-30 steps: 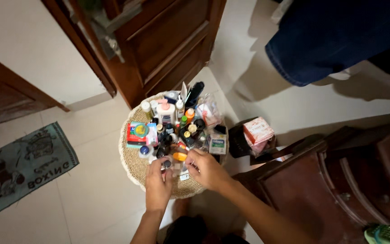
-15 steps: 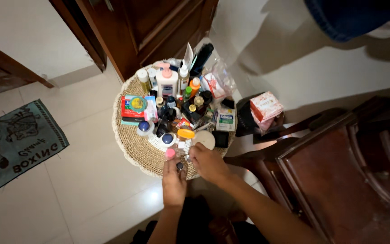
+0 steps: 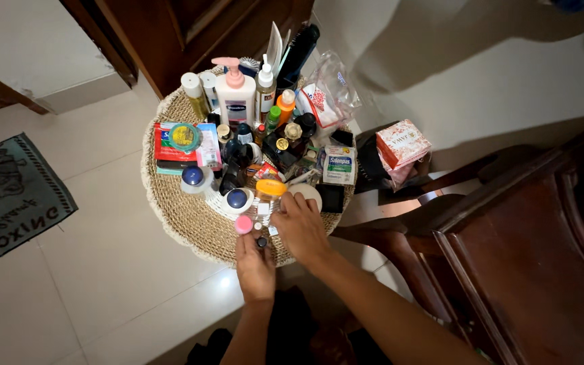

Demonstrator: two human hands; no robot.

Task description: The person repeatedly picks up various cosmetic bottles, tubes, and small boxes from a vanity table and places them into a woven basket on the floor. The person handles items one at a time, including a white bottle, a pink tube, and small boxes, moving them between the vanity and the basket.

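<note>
Two hands work at the near edge of a round woven mat (image 3: 190, 223) laid on the pale tiled floor (image 3: 103, 270). The left hand (image 3: 255, 267) is curled around a small dark vial (image 3: 261, 242) whose tip shows just past the fingers, with a small pink cap (image 3: 243, 225) touching the fingertips. The right hand (image 3: 300, 226) lies close beside it, fingers bent down onto the mat, touching a white round lid (image 3: 307, 195) and just short of an orange cap (image 3: 271, 187); whether it grips anything I cannot tell.

Beyond the hands the mat is crowded with toiletries. A white pump bottle with a pink top (image 3: 235, 94) stands upright at the far side, next to two slim white-capped tubes (image 3: 197, 91). A red flat packet (image 3: 170, 145) with a green round tin (image 3: 184, 136) on it lies at the left, and two blue-lidded jars (image 3: 236, 199) sit nearer. A black spray can (image 3: 297, 54) leans at the far edge, a clear plastic bag (image 3: 329, 94) beside it.

Off the mat to the right sits a pink patterned box (image 3: 402, 143), by a dark wooden chair (image 3: 508, 250). A green floor mat (image 3: 8, 196) lies at the left.
</note>
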